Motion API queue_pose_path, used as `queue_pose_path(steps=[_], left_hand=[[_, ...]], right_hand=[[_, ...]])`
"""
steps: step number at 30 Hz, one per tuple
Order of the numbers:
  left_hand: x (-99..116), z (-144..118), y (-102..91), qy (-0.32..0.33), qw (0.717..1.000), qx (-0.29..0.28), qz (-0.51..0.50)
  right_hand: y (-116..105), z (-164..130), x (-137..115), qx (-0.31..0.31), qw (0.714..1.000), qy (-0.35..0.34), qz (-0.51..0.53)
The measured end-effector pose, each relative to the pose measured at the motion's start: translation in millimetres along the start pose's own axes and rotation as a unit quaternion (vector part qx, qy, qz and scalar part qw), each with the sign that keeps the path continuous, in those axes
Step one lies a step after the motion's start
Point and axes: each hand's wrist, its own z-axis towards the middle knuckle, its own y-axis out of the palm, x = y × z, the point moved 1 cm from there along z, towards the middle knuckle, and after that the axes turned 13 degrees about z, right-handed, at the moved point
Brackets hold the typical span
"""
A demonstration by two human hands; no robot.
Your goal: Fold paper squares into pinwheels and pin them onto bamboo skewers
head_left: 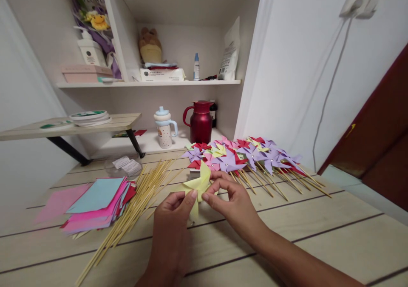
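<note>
A yellow paper pinwheel (202,180) is held up over the table between both my hands. My left hand (174,212) pinches its lower left side between thumb and fingers. On the other side, my right hand (230,197) grips it near the middle with thumb and forefinger. No stick shows on this pinwheel. Behind my hands lies a pile of finished pinwheels (228,161) in purple, pink, red and yellow, on thin wooden sticks. Loose wooden sticks (134,212) lie in a bundle left of my left hand. Farther left is a stack of coloured paper sheets (95,197).
A clear container (124,167) with labels sits behind the paper. At the back left stands a small raised shelf (124,121) bearing rolls of tape (91,117). A cup (164,129) and a red jug (201,123) stand at the back. A cord (331,83) hangs down the right wall.
</note>
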Motion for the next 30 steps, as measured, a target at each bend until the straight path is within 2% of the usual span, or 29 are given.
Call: queue_pose_path(steps=[17,21,25,30], left_hand=[[-1.4,1.0,1.6,0.025,1.000,-0.009,0.005],[-3.3,2.9,0.5,0.014,1.000,-0.014,0.004],[-3.7,3.6,0.1,-0.001,1.000,-0.028,-0.011],[-3.4,3.1,0.9,0.024,0.999,-0.031,0.018]], right_hand=[[-0.1,0.4,0.7,-0.004,1.000,-0.011,0.001],[-2.7,1.8,2.4,0.016,0.999,-0.016,0.046],[-6.1,4.9,7.2,0.029,0.988,0.028,0.152],[-3.2,4.8,6.9,-0.057,0.974,0.123,0.183]])
